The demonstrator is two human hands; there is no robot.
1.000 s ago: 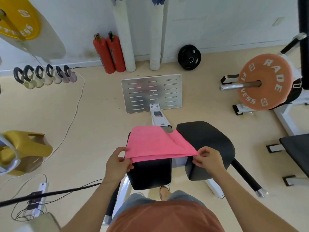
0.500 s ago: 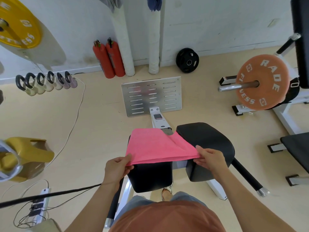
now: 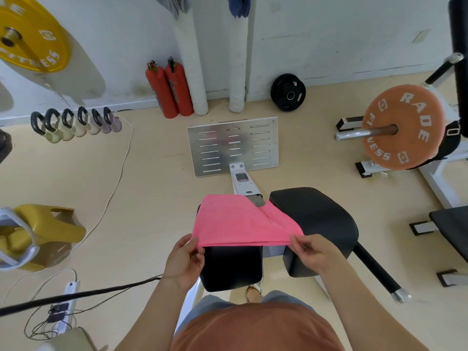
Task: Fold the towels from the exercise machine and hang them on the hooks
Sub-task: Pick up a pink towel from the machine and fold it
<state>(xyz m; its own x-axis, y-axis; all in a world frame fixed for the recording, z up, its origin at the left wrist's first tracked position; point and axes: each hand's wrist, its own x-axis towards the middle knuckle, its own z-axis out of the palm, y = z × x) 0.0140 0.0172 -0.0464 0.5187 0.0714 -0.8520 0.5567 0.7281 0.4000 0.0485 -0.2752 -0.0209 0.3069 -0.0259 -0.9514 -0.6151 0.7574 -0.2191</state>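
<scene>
**Pink towel held by two corners over the machine pads**

A pale beige floor [image 3: 141,203] runs back to a white wall [image 3: 329,34] in a small gym room. Against the wall stand two red fire extinguishers [image 3: 169,89], two white padded posts [image 3: 192,62] and a black weight plate [image 3: 288,92]. A grey cloth [image 3: 174,6] and a blue cloth [image 3: 239,6] hang at the top edge, above the posts. To the left are a yellow weight plate [image 3: 30,39], a row of kettlebells [image 3: 76,122], a white cable [image 3: 114,178] trailing across the floor and a power strip [image 3: 68,297]. To the right, an orange weight plate [image 3: 402,127] sits on a bar.

In the middle stands the exercise machine: a slotted metal footplate [image 3: 233,145] on the floor, and nearer, a left black pad [image 3: 231,267] and a right black pad [image 3: 319,219].

The pink towel [image 3: 235,221] lies spread over the left black pad, and its right part reaches across the gap to the edge of the right black pad. Its near edge shows stacked layers and is raised off the pads. The left hand [image 3: 184,262] pinches the near left corner between thumb and fingers. The right hand [image 3: 316,252] pinches the near right corner the same way.
</scene>
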